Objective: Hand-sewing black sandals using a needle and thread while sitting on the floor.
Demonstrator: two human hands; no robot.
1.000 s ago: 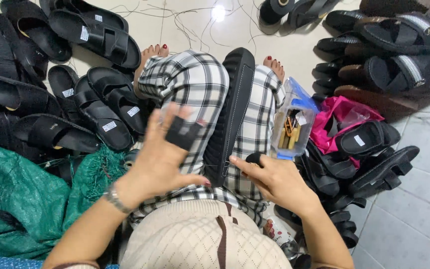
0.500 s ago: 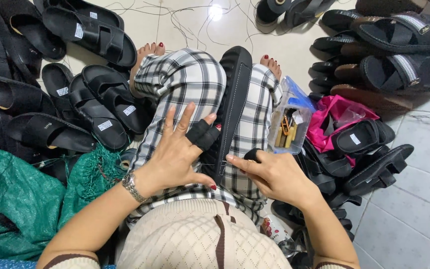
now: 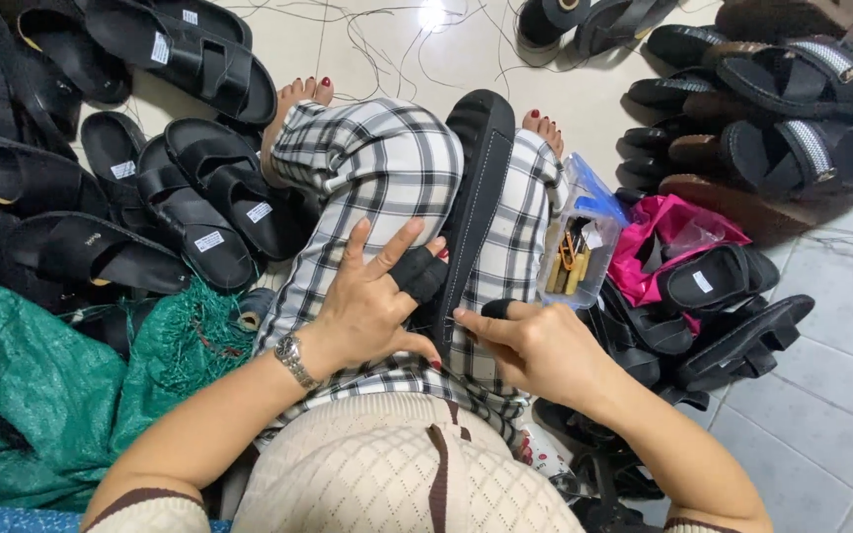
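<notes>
A black sandal (image 3: pixel 479 168) stands on its edge between my knees, sole rim toward me, resting on checked trousers (image 3: pixel 377 168). My left hand (image 3: pixel 372 301) is spread against its left side, with a black sleeve on the index finger pressed to the sandal. My right hand (image 3: pixel 535 345) is at the sandal's near end, thumb and forefinger pinched at the rim; a black cover sits on one finger. Whatever it pinches is too small to make out.
Black sandals (image 3: pixel 199 212) are heaped at the left and more sandals (image 3: pixel 792 109) at the right. A small clear box (image 3: pixel 575 252) of tools lies by my right knee, beside a pink bag (image 3: pixel 659 237). Green netting (image 3: pixel 61 395) lies at lower left. Loose threads cross the floor.
My left hand has moved right and down, from raised over my knee to pressed against the sandal. My right hand has closed in to the sandal's near end.
</notes>
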